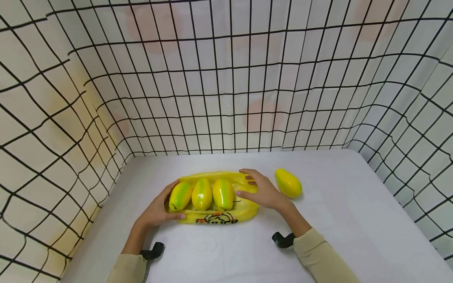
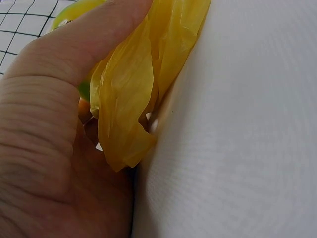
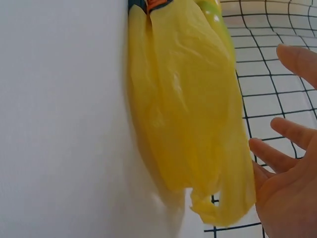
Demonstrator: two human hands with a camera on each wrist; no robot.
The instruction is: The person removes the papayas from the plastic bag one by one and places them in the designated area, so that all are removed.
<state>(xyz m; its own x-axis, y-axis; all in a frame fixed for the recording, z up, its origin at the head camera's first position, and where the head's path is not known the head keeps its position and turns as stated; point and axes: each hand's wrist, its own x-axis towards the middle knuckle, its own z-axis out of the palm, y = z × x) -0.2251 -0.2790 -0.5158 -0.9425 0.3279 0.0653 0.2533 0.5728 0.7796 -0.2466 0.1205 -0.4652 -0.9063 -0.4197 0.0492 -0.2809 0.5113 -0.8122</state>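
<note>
Three shiny yellow-green mangoes, the left one (image 1: 180,196), the middle one (image 1: 202,194) and the right one (image 1: 223,194), lie side by side on a yellow plastic bag (image 1: 247,210) with dark print. The left hand (image 1: 161,205) grips the bag's left end, fingers behind the left mango and thumb at the bag's front edge. In the left wrist view, crumpled plastic (image 2: 126,94) lies inside the curve of that hand. Fingers spread, the right hand (image 1: 263,190) hovers at the bag's right end. Its fingers hold nothing in the right wrist view, beside the bag's loose end (image 3: 198,129).
A fourth, plainer yellow mango (image 1: 288,183) lies on the white tabletop (image 1: 226,251), just right of the right hand. White walls with a black grid (image 1: 231,94) enclose the back and both sides. Dark wrist mounts (image 1: 153,250) stick out from both wrists.
</note>
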